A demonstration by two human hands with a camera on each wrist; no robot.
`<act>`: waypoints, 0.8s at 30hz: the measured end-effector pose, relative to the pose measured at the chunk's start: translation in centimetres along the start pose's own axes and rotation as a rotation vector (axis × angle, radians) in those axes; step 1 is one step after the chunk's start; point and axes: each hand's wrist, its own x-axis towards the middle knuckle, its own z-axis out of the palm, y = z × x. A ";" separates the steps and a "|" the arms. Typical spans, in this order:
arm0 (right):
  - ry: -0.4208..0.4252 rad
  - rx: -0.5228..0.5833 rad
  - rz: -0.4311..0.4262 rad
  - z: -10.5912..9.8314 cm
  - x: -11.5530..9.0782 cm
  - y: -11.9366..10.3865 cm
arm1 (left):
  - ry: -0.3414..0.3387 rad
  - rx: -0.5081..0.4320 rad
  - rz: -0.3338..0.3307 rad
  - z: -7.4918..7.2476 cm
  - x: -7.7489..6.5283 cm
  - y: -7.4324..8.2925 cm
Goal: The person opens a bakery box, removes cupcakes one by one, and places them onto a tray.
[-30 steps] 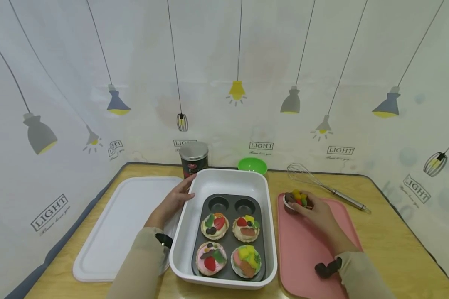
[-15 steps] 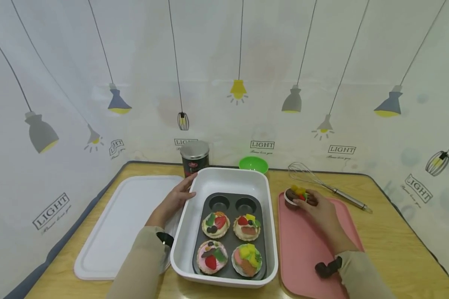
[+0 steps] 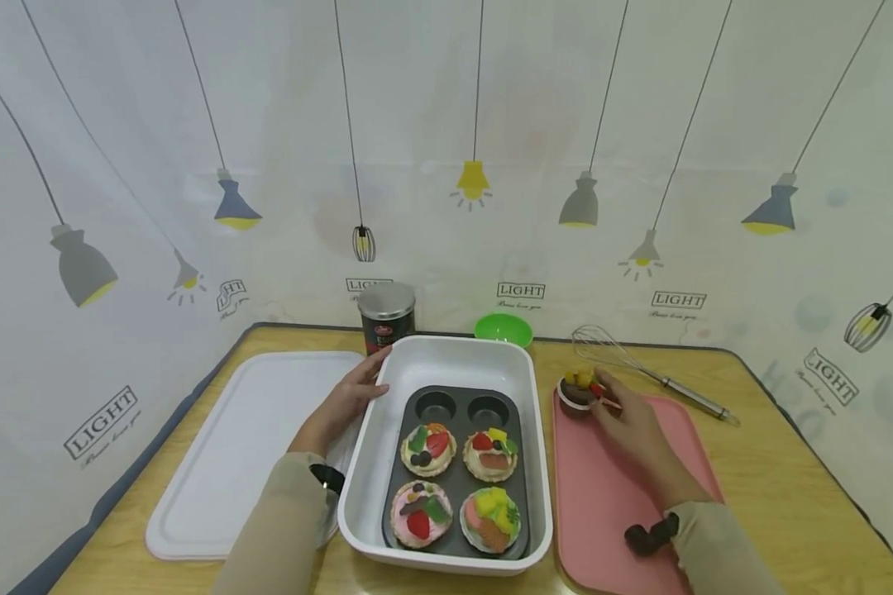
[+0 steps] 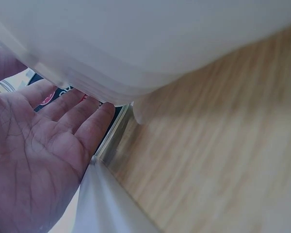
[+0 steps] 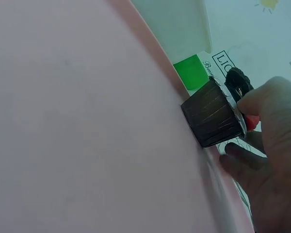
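Observation:
In the head view my right hand point(image 3: 628, 426) pinches a chocolate cupcake point(image 3: 575, 397) with yellow and red topping at the far left corner of a pink tray point(image 3: 603, 504). The right wrist view shows the thumb at the rim of its dark pleated cup point(image 5: 211, 116), the base down at the tray. My left hand point(image 3: 342, 405) lies along the left wall of a white tub point(image 3: 365, 446); in the left wrist view its fairly straight fingers touch the outside. Inside the tub a dark muffin tin point(image 3: 457, 504) bears several fruit-topped tarts in its nearer cups; the two far cups show their dark bottoms.
A white lid or tray point(image 3: 231, 463) lies left of the tub, partly under the left arm. A tin can point(image 3: 387, 310) and a green bowl point(image 3: 503, 330) stand behind. A whisk point(image 3: 662, 380) lies at the back right. A lamp-printed sheet point(image 3: 432, 99) encloses the table.
My right hand has shifted the cupcake slightly left and turned it, so less of its green topping shows. The left hand and the tub have stayed in place.

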 end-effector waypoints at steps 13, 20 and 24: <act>0.029 -0.049 -0.050 -0.6 0.5 -2.2 | -0.003 -0.006 0.004 0.0 0.3 -0.4; -0.149 0.029 -0.295 0.8 1.0 -11.6 | 0.011 0.004 -0.027 0.1 -0.3 -0.7; -0.390 0.016 -0.376 4.4 1.6 -17.1 | -0.004 0.014 -0.004 -0.1 -0.3 -0.4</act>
